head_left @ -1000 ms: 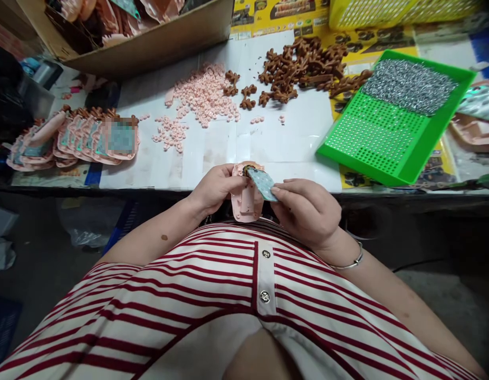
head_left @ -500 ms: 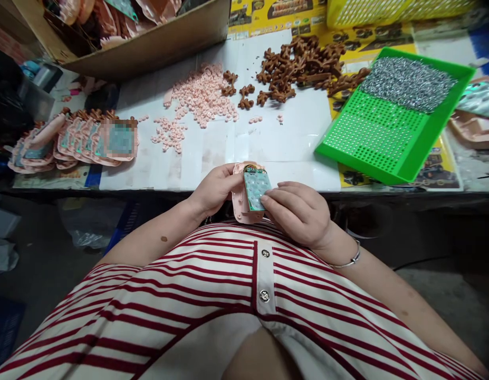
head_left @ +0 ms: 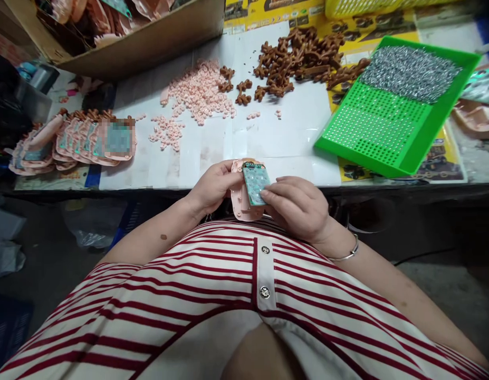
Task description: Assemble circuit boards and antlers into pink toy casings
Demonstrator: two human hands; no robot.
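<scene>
Close to my body, at the table's front edge, my left hand [head_left: 214,186] grips a pink plastic housing [head_left: 240,205] by its left side. A green circuit board [head_left: 255,182] with a pale, bumpy face lies tilted over the housing. My right hand [head_left: 301,205] pinches the board's lower right corner between thumb and fingers. Small parts at the board's top edge are too small to tell. Part of the housing is hidden under the board and behind my right fingers.
Loose pink rings [head_left: 202,92] and brown bone-shaped pieces [head_left: 297,58] lie behind my hands. A green tray [head_left: 371,126] of metal screws [head_left: 410,74] stands right. Pink assemblies [head_left: 80,140] line up left, below a cardboard box [head_left: 149,47]. A yellow basket [head_left: 363,11] stands at the back.
The view has shifted slightly. The brown wire loop seen above the board before now lies lower, tucked at the housing's top. Both hands keep their grips.
</scene>
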